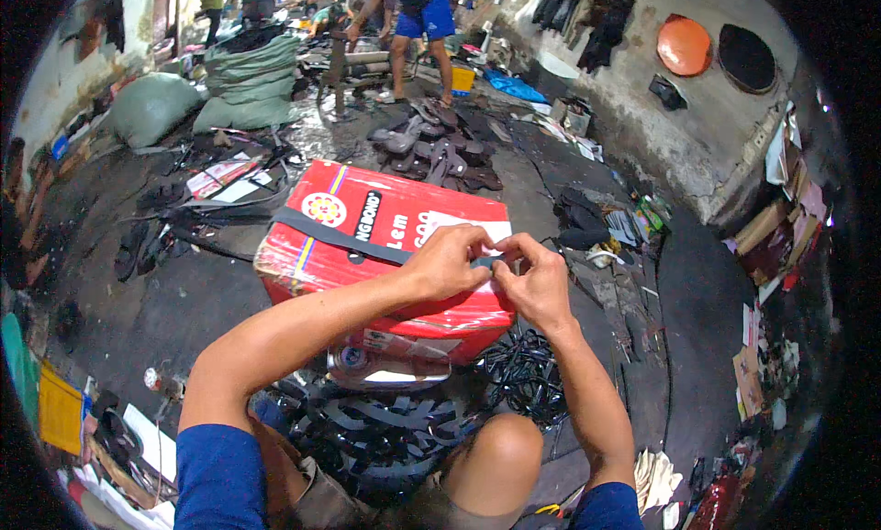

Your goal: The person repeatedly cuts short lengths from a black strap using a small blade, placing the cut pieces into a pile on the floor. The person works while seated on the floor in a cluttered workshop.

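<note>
Worn on the head, left of a side-by-side pair. Looking steeply down and forward over the wearer's own knees and forearms. Close above the red box (385, 255), at arm's reach. Wide fisheye: straight lines bowed toward a dark round rim. Littered floor (184, 301) filling the middle, far wall (679, 135) curving along the upper right. Only one view present.

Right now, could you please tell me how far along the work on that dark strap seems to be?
Done: a pile of cut dark straps lies by the knee. In hand: the left hand and right hand pinch one end of a long dark strap laid across the red box. Left: most of that strap remains uncut and unfolded.
</note>
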A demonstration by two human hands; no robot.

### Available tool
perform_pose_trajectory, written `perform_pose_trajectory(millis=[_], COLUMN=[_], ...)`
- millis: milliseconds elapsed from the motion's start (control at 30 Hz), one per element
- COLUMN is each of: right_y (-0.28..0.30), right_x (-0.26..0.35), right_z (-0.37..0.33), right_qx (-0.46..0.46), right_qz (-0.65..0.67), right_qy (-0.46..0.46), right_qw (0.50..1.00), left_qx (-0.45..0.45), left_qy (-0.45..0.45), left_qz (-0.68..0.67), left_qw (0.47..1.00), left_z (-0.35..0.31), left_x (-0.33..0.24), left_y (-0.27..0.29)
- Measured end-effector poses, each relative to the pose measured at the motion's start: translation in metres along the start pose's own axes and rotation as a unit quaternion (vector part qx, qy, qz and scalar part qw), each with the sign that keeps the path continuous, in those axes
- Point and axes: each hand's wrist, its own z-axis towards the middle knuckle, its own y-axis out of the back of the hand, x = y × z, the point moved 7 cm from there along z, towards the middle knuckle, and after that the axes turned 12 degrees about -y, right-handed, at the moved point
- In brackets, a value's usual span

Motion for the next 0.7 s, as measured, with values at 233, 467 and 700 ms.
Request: perform_pose_trajectory(millis=[233, 467, 700], right_y=[0.012, 0.012, 0.015], right_x=[0.004, 0.002, -0.008], right_z=[-0.012, -0.013, -0.002], right_qx=[-0.039, -0.007, 0.041], right_qz=[-0.078, -0.063, 0.026], right_qy=[0.122, 0.161, 0.097], right_qw=[0.989, 0.985, 0.994], left_qx=[-0.037, -0.043, -0.021], left_qy=[-0.015, -0.088, 0.009], left_qz=[-0.003, 0.036, -0.072], left_qw=[0.999, 0.995, 0.997], left_z=[-0.008, -0.012, -0.008], left_x=[-0.015, -0.017, 0.0], left_y=[-0.003, -0.002, -0.003])
